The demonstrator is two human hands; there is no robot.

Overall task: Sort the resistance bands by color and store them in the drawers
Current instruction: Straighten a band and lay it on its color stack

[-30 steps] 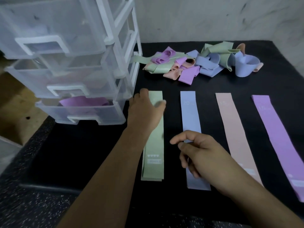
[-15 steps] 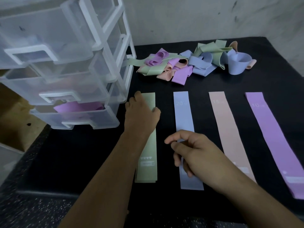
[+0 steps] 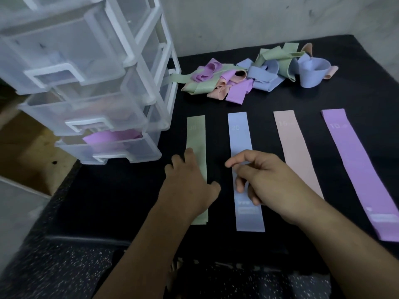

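Four flat bands lie side by side on the black mat: green (image 3: pixel 195 137), blue (image 3: pixel 240 134), pink (image 3: pixel 292 143) and purple (image 3: pixel 349 160). My left hand (image 3: pixel 190 184) rests palm down on the middle of the green band, fingers spread flat. My right hand (image 3: pixel 263 180) hovers over the blue band with fingers loosely curled and holds nothing. A tangled pile of mixed bands (image 3: pixel 248 74) lies at the back. The clear drawer unit (image 3: pixel 90 87) stands at the left; its lowest drawer (image 3: pixel 112 151) is pulled out with a purple band (image 3: pixel 108 137) inside.
The black mat (image 3: pixel 121 201) ends at a speckled counter edge (image 3: pixel 64 266) in front. A grey wall (image 3: pixel 259 20) closes the back. The upper drawers are pulled out in steps. A wooden surface (image 3: pixel 28 152) shows left of the counter.
My left hand has slid down the green band from its top end toward its middle. My right hand stays over the blue band, hardly changed.
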